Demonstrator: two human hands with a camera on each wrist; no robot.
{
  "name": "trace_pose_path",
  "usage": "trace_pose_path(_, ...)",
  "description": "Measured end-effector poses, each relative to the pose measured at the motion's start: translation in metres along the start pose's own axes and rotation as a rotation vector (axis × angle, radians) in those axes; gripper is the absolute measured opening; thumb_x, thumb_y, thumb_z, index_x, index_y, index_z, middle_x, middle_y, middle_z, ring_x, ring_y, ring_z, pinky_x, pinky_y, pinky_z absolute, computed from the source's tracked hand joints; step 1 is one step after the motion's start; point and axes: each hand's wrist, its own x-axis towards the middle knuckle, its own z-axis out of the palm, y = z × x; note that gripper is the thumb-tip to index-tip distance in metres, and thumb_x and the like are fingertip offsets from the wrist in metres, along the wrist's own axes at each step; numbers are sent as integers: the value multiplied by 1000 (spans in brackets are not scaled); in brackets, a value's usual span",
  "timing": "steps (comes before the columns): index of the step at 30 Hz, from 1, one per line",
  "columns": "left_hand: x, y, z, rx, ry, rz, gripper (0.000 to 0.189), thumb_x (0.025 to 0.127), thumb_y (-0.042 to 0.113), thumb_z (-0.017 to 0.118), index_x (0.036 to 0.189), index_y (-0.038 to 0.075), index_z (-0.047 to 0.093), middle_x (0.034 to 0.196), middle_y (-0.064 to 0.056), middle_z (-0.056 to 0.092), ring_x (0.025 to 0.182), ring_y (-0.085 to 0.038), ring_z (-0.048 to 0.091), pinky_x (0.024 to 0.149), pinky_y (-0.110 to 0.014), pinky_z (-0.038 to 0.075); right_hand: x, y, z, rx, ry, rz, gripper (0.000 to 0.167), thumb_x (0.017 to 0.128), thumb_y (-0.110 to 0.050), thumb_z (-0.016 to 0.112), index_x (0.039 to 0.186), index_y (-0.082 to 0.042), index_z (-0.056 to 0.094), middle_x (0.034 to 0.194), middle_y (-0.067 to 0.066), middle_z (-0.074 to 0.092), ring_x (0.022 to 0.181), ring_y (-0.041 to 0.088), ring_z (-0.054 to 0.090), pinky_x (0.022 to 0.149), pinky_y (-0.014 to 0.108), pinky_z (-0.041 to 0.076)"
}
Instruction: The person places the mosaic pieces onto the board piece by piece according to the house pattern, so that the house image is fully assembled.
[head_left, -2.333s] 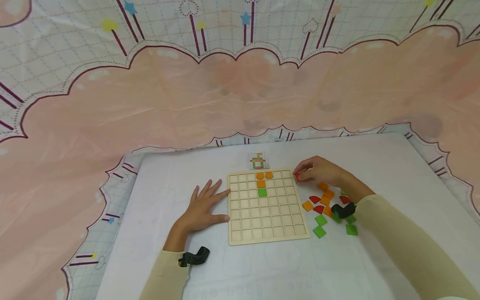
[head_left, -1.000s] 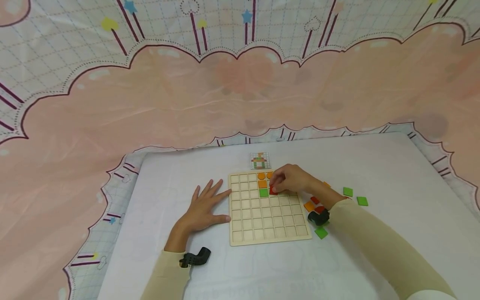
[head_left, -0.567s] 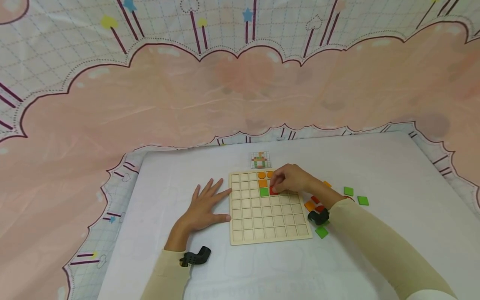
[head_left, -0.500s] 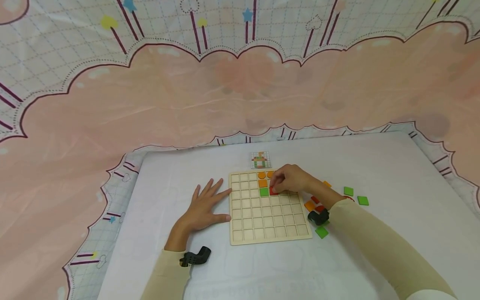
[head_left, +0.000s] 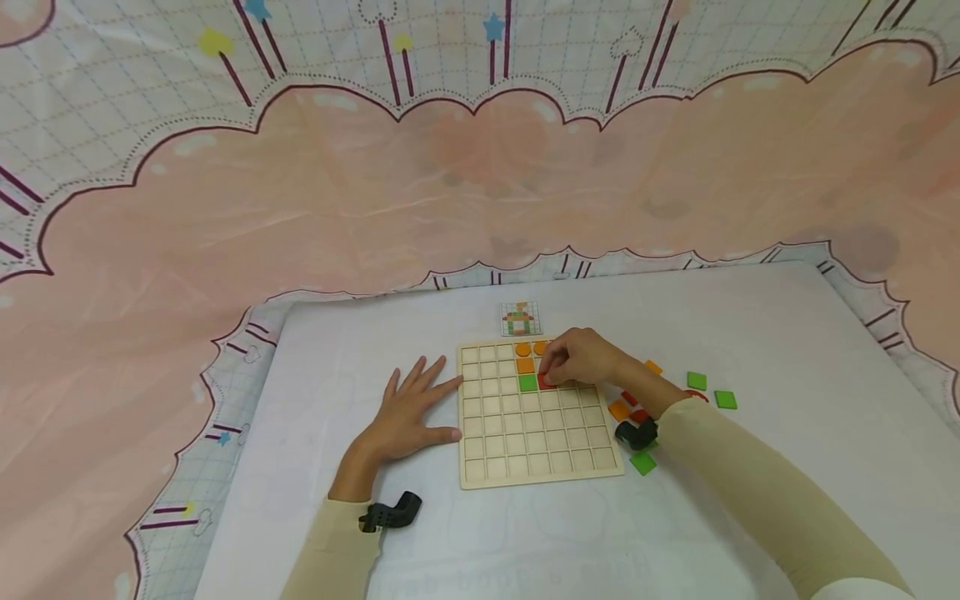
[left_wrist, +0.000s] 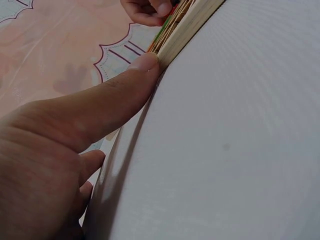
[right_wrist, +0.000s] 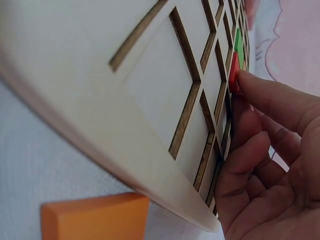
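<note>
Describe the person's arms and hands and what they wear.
A plain beige fabric left sleeve and a matching right sleeve cover the arms. A black, bent left wrist device and a similar right wrist device sit at the cuffs. The left hand and right hand are gloveless.

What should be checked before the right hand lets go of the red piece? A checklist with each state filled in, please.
1. Right hand pinches the red piece: ok.
2. Red piece sits just right of the green square: ok.
3. Red piece fully seated in its cell: cannot tell; the hand covers part of it.
4. Left hand touches the board's left edge: ok.
5. Card unobstructed beyond the board: ok.
6. All loose pieces in plain sight: not ok; the right arm hides some partly.
</note>
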Motion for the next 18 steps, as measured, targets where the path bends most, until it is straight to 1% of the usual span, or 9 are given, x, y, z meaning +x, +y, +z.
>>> trace_pose_path(5, 0, -1, 1, -1, 1, 4, 88, 81, 55, 80, 156, 28, 44, 172, -4, 17, 161, -35, 3, 124, -65, -7, 0, 0, 0, -11, -1, 12, 5, 86, -17, 79, 91, -19, 78, 80, -6, 72, 79, 13, 61, 77, 29, 49)
trace_pose_path(10, 1, -1, 1, -2, 3, 3, 88, 81, 55, 80, 156, 28, 44, 172, -3, 18, 161, -34, 3, 124, -65, -7, -2, 1, -4, -13, -3, 29, 5, 88, -19, 78, 92, -19, 78, 82, -4, 71, 82, 16, 60, 77, 29, 49)
trace_pose_path(16, 1, -1, 1, -3, -4, -5, 88, 80, 56, 80, 156, 28, 44, 172, -3, 18, 161, -34, 2, 125, -65, -7, -11, 8, -14, -17, -7, 65, 7, 90, -24, 78, 95, -19, 79, 85, -3, 71, 89, 19, 57, 81, 31, 46)
trace_pose_path(18, 1, -1, 1, -2, -6, -5, 88, 80, 56, 80, 156, 29, 44, 173, -3, 18, 161, -34, 2, 125, -65, -7, -15, 12, -19, -22, -13, 61, 8, 90, -24, 79, 96, -19, 79, 86, -3, 71, 90, 19, 58, 83, 32, 47)
